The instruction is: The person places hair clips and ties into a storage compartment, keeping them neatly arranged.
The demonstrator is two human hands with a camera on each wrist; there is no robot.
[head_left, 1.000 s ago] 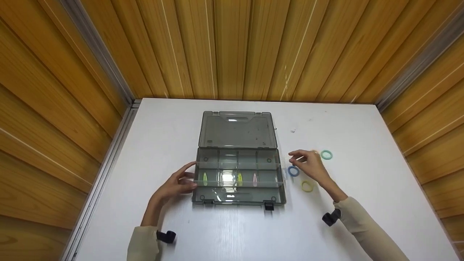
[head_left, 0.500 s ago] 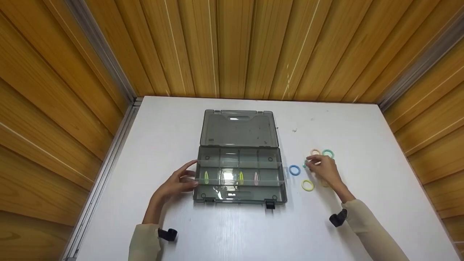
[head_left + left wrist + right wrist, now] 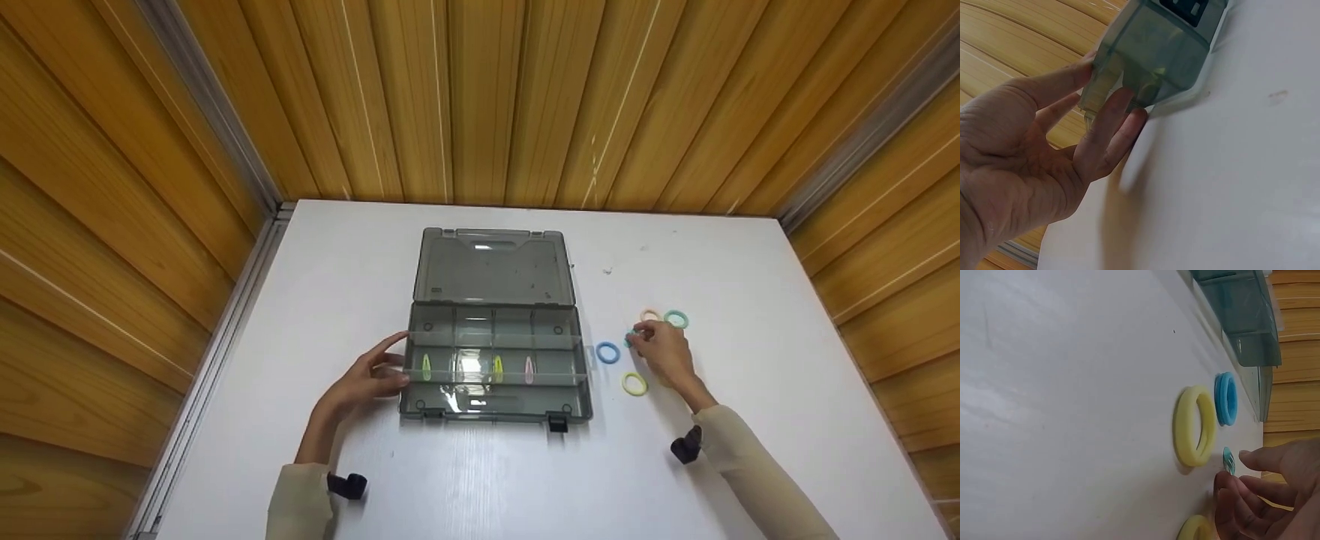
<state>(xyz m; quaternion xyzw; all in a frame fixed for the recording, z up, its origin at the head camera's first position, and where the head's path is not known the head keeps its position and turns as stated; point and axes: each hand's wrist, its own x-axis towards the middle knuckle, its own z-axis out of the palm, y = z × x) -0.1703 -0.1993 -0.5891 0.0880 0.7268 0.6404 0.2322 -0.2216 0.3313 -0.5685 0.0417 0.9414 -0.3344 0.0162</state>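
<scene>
An open grey see-through compartment box [image 3: 486, 402] stands mid-table, its lid [image 3: 493, 274] folded back. In its middle row lie a green hair clip [image 3: 427, 368], a yellow hair clip [image 3: 498, 369] and a pink hair clip [image 3: 529, 370]. My left hand [image 3: 367, 381] touches the box's left side with spread fingers; in the left wrist view the fingertips [image 3: 1120, 101] rest against its wall. Right of the box, my right hand [image 3: 664, 352] pinches a teal hair clip [image 3: 1229, 461] low over the table, its fingers partly covering the clip.
Around my right hand lie a blue hair tie [image 3: 607, 352], a yellow hair tie [image 3: 635, 384], a green hair tie [image 3: 676, 319] and a peach hair tie [image 3: 649, 315]. Another yellow hair tie [image 3: 1196, 530] is partly in view. A wood-panelled wall [image 3: 480, 105] closes the back.
My right hand has moved right, away from the box's right side, and down to the teal hair clip, where it has stayed. The left hand keeps its place.
</scene>
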